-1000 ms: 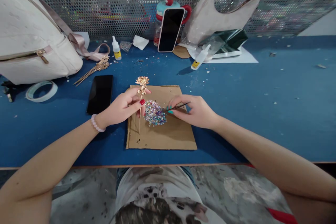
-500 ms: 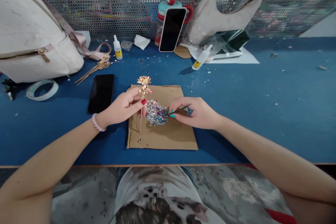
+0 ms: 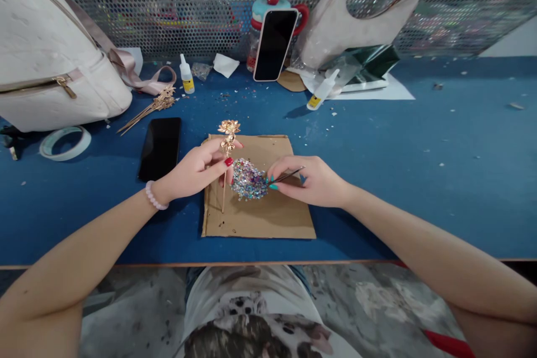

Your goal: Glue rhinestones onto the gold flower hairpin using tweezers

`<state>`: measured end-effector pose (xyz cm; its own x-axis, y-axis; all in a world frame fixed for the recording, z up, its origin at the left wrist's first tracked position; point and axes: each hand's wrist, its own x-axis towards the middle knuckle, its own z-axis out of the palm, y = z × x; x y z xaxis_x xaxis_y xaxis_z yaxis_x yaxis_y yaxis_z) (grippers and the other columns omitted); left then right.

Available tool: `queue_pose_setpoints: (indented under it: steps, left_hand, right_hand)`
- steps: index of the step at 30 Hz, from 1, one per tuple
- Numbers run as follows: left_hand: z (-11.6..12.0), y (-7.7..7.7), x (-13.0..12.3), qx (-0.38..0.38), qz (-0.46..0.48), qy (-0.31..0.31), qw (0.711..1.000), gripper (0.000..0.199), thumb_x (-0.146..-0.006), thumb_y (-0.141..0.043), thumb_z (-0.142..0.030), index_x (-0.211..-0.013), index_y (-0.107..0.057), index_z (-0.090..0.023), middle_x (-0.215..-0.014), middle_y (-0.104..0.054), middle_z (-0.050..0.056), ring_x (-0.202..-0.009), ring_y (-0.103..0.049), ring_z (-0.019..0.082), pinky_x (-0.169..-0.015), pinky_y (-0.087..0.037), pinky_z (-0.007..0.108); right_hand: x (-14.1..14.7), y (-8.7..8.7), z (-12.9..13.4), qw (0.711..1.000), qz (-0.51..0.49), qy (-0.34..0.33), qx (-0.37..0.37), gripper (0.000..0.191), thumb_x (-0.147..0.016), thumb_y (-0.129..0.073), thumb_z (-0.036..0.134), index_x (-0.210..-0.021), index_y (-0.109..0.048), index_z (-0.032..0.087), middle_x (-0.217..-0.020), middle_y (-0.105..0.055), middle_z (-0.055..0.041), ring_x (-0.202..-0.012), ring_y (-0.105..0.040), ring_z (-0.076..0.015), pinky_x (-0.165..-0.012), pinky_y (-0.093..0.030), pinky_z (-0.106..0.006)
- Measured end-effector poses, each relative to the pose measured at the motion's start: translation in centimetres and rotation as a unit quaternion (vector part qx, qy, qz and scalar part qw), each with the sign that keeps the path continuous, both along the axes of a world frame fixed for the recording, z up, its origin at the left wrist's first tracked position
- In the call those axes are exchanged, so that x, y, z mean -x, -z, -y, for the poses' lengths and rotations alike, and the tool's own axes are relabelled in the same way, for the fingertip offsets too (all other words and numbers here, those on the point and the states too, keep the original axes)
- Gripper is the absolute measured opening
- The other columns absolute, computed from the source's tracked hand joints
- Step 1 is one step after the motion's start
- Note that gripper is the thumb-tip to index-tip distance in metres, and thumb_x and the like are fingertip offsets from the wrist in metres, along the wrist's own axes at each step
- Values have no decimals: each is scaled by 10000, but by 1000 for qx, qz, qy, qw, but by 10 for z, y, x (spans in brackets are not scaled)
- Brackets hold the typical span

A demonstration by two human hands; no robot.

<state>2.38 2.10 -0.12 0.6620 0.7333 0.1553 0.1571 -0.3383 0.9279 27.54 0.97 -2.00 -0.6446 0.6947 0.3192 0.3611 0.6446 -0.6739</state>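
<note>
My left hand pinches the thin stem of a gold flower hairpin, whose flower stands above the fingers and whose stem points down over the cardboard. A pile of small shiny rhinestones lies on the cardboard between my hands. From the right, my right hand grips dark tweezers, their tips at the right edge of the pile. Whether the tips hold a stone is too small to tell.
Left of the cardboard lie a black phone, a tape roll, more gold hairpins and a white bag. Behind stand two glue bottles, a propped phone and a cup.
The view has shifted very slightly. My right hand and the tweezers have moved a little to the left against the pile; my left hand keeps its hold on the hairpin.
</note>
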Motion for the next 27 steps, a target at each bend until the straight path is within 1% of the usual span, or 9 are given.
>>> queue_pose_setpoints:
  steps: [4, 8, 11, 17, 22, 27]
  left_hand:
    - [0, 0, 0, 0, -5, -3, 1000, 338, -909, -384, -161, -1246, -406, -144, -634, -573, -19, -569, -547, 90, -577, -479, 210]
    - [-1, 0, 0, -11, -9, -7, 1000, 334, -909, -387, -168, -1241, -412, -143, -633, -578, -21, -557, -547, 86, -573, -476, 205]
    - [-1, 0, -1, -14, -11, -7, 1000, 328, -902, -388, -165, -1228, -418, -136, -633, -581, -20, -567, -551, 88, -572, -479, 202]
    - [-1, -1, -2, -6, -11, -14, 1000, 315, -895, -397, -167, -1206, -425, -129, -629, -579, -20, -565, -546, 85, -571, -477, 205]
    - [-1, 0, -2, -3, -6, -10, 1000, 327, -898, -400, -186, -1220, -422, -139, -641, -577, -19, -564, -551, 88, -565, -485, 212]
    - [-1, 0, -1, -16, -19, -8, 1000, 337, -906, -382, -178, -1240, -408, -141, -642, -582, -15, -579, -553, 95, -581, -474, 219]
  right_hand:
    - [0, 1, -1, 1000, -19, 22, 4, 57, -771, -545, 166, -816, -578, 176, -817, -668, -32, -756, -642, -132, -683, -510, -248]
    - [2, 5, -3, 998, 2, 62, 20, 56, -760, -550, 174, -809, -577, 177, -808, -660, -24, -733, -633, -130, -647, -499, -244]
    - [5, 6, -5, 996, 1, 78, 35, 45, -771, -540, 197, -794, -575, 181, -796, -651, -18, -720, -623, -124, -651, -498, -246]
    - [7, 5, -6, 996, -8, 86, 32, 57, -794, -525, 219, -784, -571, 187, -804, -649, -21, -720, -621, -125, -657, -501, -248]
    - [5, 6, -5, 997, -2, 77, 20, 55, -788, -527, 213, -789, -576, 189, -804, -649, -21, -718, -620, -130, -658, -497, -257]
    - [1, 5, -3, 998, 11, 66, 2, 55, -780, -521, 190, -801, -571, 179, -816, -652, -33, -734, -624, -137, -658, -491, -262]
